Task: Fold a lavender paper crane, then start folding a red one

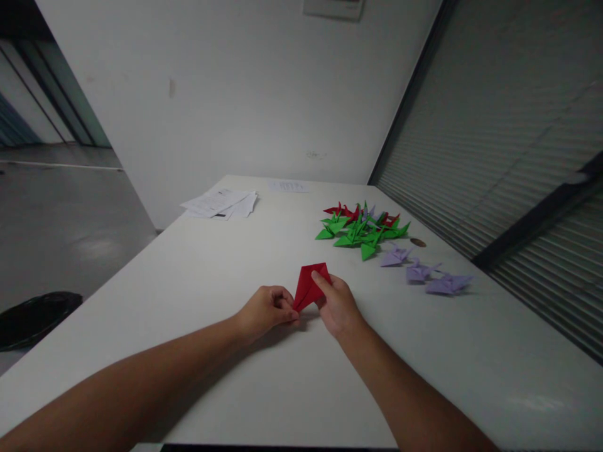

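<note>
A piece of folded red origami paper [308,284], kite-shaped with a crease down its middle, is held between both hands just above the table. My right hand [336,304] grips its right side, thumb lying on the upper face and the fingers hidden beneath. At the narrow lower tip, my left hand [273,307] pinches the paper between thumb and fingers. Beyond my right hand sits a cluster of folded paper cranes, with green cranes [351,235] in front and red cranes [346,212] behind. Purple cranes [419,271] stand in a row nearer to me.
The white table [198,270] reaches back to a wall. Loose printed sheets [221,202] lie at its far left, and another sheet [288,186] is by the wall. A brown oval spot [418,242] is near the cranes. Blinds [509,144] border the right; a black-lined bin [38,317] stands left.
</note>
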The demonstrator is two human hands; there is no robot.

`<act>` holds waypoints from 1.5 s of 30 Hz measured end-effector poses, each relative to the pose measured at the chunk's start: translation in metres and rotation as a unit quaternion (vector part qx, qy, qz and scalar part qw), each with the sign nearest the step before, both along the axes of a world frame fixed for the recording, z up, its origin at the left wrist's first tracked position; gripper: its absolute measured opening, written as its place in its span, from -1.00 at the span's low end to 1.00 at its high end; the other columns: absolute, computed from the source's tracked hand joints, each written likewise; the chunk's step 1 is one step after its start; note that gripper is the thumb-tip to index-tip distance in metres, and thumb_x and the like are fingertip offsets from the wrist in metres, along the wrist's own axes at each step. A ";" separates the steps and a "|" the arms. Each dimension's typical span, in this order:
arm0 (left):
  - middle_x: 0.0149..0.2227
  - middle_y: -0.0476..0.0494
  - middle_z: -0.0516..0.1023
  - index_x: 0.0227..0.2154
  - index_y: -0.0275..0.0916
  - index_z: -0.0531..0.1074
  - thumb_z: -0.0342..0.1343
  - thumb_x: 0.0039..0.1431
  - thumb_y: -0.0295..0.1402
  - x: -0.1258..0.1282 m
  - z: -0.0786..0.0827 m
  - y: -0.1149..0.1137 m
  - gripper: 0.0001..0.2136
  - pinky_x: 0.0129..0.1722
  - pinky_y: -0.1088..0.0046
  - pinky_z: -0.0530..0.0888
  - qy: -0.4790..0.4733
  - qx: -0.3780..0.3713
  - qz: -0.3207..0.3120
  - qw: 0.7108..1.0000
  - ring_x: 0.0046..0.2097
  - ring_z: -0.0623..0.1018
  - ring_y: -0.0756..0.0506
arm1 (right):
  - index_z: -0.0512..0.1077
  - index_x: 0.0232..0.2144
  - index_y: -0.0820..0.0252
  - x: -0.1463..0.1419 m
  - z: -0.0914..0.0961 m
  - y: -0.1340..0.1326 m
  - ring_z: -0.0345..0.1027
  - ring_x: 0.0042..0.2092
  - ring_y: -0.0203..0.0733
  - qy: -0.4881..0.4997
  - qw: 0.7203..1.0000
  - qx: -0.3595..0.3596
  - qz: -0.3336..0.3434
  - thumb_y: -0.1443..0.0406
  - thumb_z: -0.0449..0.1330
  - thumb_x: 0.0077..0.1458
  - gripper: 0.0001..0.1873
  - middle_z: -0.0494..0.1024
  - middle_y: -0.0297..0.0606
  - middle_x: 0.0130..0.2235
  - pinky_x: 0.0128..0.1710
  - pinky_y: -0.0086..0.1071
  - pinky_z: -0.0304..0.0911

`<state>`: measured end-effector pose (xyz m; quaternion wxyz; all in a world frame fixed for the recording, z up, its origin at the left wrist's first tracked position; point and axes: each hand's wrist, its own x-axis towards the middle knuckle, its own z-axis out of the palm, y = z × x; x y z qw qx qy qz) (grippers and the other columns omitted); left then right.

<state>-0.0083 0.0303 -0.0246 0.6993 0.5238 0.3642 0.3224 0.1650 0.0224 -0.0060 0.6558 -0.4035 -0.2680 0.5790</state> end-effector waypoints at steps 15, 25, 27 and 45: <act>-0.50 -0.11 0.62 -0.44 -0.29 0.44 0.48 -0.17 -0.29 0.001 0.006 0.001 -0.67 -0.33 0.44 0.51 -0.021 -0.007 0.056 0.998 -0.43 0.60 -0.05 | 0.51 -0.31 0.12 0.009 0.006 -0.003 0.42 -0.28 -0.16 0.000 0.999 -0.002 0.048 0.24 0.41 -0.12 -0.74 0.62 -0.29 -0.27 -0.32 -0.34 0.33; -0.49 -0.12 0.62 -0.43 -0.29 0.45 0.49 -0.19 -0.27 0.000 0.006 0.002 -0.66 -0.30 0.42 0.52 -0.034 -0.017 0.077 0.996 -0.41 0.61 -0.04 | 0.49 -0.38 0.14 0.012 0.010 -0.005 0.40 -0.28 -0.15 -0.031 0.998 -0.015 0.057 0.30 0.34 -0.18 -0.79 0.61 -0.31 -0.34 -0.32 -0.29 0.38; -0.49 -0.11 0.62 -0.43 -0.29 0.45 0.49 -0.19 -0.27 0.000 0.007 0.003 -0.65 -0.29 0.42 0.53 -0.033 -0.018 0.081 0.996 -0.40 0.61 -0.05 | 0.49 -0.38 0.13 0.012 0.010 -0.005 0.41 -0.27 -0.15 -0.040 0.997 -0.020 0.059 0.30 0.34 -0.18 -0.79 0.61 -0.31 -0.34 -0.33 -0.30 0.38; -0.24 -0.14 0.61 -0.08 -0.22 0.30 0.45 -0.19 -0.46 0.001 0.008 0.002 -0.42 -0.27 0.39 0.51 -0.054 0.023 0.087 0.994 -0.27 0.61 -0.08 | 0.58 -0.38 0.24 0.006 0.005 -0.005 0.27 -0.53 -0.30 -0.251 0.961 -0.069 0.096 0.29 0.29 -0.19 -0.77 0.57 -0.30 -0.51 -0.56 -0.46 0.01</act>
